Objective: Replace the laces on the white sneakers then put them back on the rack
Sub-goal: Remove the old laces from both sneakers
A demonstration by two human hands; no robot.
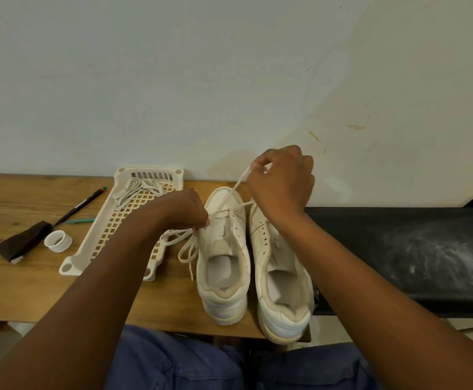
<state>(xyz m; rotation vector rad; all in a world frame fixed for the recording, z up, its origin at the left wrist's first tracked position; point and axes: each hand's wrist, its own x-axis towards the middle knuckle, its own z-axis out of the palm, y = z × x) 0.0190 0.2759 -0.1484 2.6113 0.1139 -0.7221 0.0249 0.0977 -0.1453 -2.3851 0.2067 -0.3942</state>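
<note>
Pale wall fills the upper half of the frame; below it a wooden tabletop (18, 291) runs across, with a dark bench to the right. Two white sneakers stand side by side at centre, heels toward the viewer: the left sneaker (224, 266) is being laced, the right sneaker (283, 277) shows bare eyelets. The right hand (281, 181), raised above the toes, is pinched shut on one end of the lace (236, 187), drawn taut up from the front eyelets. The left hand (186, 209) pinches the other end beside the shoe's left flank, where slack loops lie on the wood. A cream lattice rack (111, 229) lies flat at centre left, a bundle of laces (136, 187) on its far end. Further left are a pen (80, 205), a small white ring (58, 241) and a dark brown wedge-shaped thing (22, 242).

Judging by this, threading has only begun at the lowest holes; next comes evening both ends, then crossing them upward. Small print on the heel linings is too blurred to read
</note>
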